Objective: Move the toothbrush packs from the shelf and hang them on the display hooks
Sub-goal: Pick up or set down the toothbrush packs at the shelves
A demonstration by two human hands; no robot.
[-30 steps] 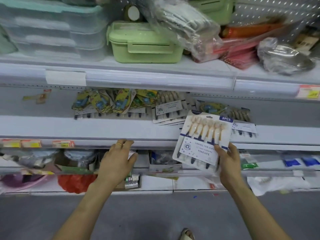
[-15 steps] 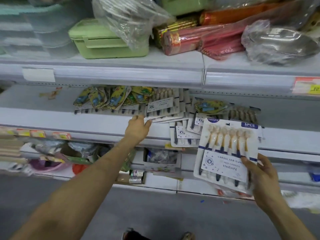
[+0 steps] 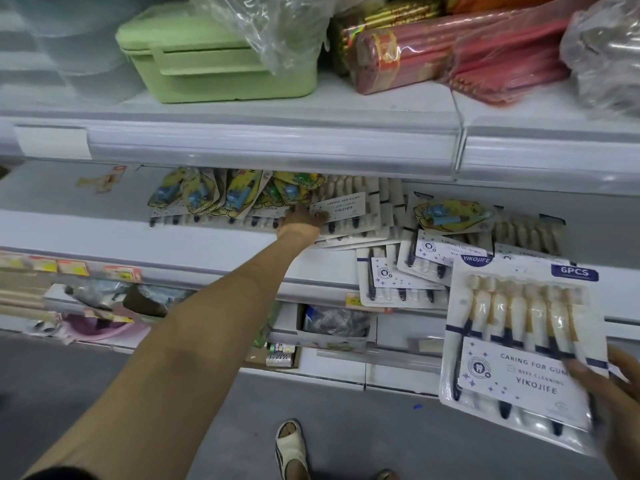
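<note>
White shelf [image 3: 104, 230] strewn with toothbrush packs [image 3: 398, 282], left hand [image 3: 301, 221] on one, grip unclear; right hand [image 3: 616, 403] pinching six-piece pack [image 3: 519, 334]

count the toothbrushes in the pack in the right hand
6, side by side in one row inside the toothbrush pack that the right hand holds, heads up; the label reads 6PCS too. None look hidden.
</note>
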